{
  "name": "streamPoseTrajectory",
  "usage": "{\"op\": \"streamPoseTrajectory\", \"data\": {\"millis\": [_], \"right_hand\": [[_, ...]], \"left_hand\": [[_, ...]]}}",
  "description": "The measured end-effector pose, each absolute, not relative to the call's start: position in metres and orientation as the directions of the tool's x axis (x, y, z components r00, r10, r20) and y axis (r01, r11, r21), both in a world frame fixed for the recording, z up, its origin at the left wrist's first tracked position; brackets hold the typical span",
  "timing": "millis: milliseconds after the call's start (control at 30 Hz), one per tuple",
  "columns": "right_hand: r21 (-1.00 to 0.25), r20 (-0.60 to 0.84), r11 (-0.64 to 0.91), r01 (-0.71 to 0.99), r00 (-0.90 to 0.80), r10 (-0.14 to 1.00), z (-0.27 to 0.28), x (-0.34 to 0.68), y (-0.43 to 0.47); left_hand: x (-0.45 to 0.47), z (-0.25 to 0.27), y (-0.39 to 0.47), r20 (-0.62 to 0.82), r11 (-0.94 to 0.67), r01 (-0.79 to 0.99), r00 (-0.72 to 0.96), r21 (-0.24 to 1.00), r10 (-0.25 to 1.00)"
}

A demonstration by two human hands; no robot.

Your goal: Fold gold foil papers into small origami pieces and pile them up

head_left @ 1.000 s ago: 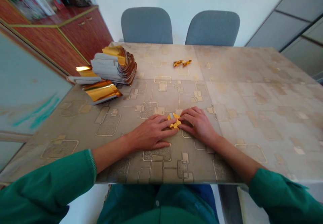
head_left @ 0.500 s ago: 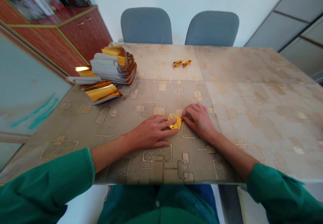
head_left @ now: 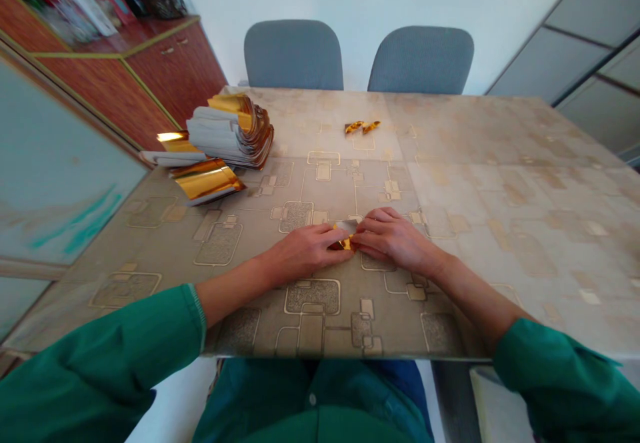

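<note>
A small folded piece of gold foil paper (head_left: pixel 345 244) is between my two hands, low over the table, with part of its pale side showing at the top. My left hand (head_left: pixel 306 251) is closed on its left side, thumb and fingers around the edge. On the other side, my right hand (head_left: pixel 393 238) grips the paper's right end with its fingertips. Fingers cover much of the piece, so its full shape is hidden.
A thick stack of gold and white foil paper (head_left: pixel 225 133) lies at the back left, with a loose gold sheet (head_left: pixel 207 180) before it. Two small folded gold pieces (head_left: pixel 362 128) sit farther back. Two grey chairs (head_left: pixel 294 55) stand behind the patterned table (head_left: pixel 500 196).
My left fingers, earlier stretched flat over the gold paper, have drawn in and grip it. My right hand has moved slightly left onto it. The paper looks more upright and narrower.
</note>
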State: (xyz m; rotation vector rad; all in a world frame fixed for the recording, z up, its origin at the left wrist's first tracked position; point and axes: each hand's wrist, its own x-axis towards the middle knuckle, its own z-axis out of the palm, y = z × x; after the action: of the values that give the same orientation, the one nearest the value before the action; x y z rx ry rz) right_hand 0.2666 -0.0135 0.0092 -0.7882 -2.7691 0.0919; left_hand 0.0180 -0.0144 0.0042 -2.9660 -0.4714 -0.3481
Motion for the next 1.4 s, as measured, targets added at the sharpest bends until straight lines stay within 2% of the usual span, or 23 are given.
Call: {"op": "streamPoseTrajectory", "data": {"millis": [133,233,367,533,700,800,967,1033,1167,1400], "right_hand": [[-0.142,0.274,0.817,0.559,-0.771,0.575,0.01,0.268,-0.015],[-0.229,0.31,0.781,0.581,-0.717,0.624,0.004,0.268,-0.018],[-0.328,0.285,0.745,0.581,-0.691,0.665,-0.003,0.27,-0.02],[-0.236,0.266,0.798,0.554,-0.753,0.601,0.0,0.27,-0.018],[-0.135,0.244,0.852,0.505,-0.817,0.523,0.003,0.269,-0.013],[-0.136,0.231,0.868,0.477,-0.837,0.496,0.005,0.268,-0.01],[-0.206,0.195,0.858,0.471,-0.839,0.508,0.008,0.268,-0.01],[-0.222,0.19,0.848,0.481,-0.832,0.521,0.008,0.268,-0.011],[-0.248,0.227,0.809,0.533,-0.78,0.584,0.002,0.264,-0.013],[-0.36,0.251,0.687,0.631,-0.643,0.723,-0.005,0.252,-0.006]], "left_hand": [[0.02,0.001,-0.016,0.292,-0.931,0.357,0.901,-0.077,0.322],[0.019,-0.004,-0.018,0.295,-0.927,0.371,0.894,-0.062,0.338],[0.015,-0.007,-0.019,0.323,-0.919,0.391,0.877,-0.046,0.357],[0.011,-0.007,-0.018,0.373,-0.924,0.373,0.871,-0.08,0.319],[0.009,-0.01,-0.017,0.387,-0.929,0.363,0.867,-0.064,0.313],[0.009,-0.009,-0.017,0.373,-0.922,0.377,0.871,-0.093,0.319],[0.012,-0.012,-0.017,0.39,-0.898,0.423,0.852,-0.12,0.35],[0.014,-0.016,-0.018,0.449,-0.866,0.496,0.789,-0.063,0.419],[0.018,-0.02,-0.023,0.519,-0.794,0.594,0.642,0.127,0.564],[0.02,-0.014,-0.025,0.417,-0.638,0.692,0.498,0.338,0.761]]}}
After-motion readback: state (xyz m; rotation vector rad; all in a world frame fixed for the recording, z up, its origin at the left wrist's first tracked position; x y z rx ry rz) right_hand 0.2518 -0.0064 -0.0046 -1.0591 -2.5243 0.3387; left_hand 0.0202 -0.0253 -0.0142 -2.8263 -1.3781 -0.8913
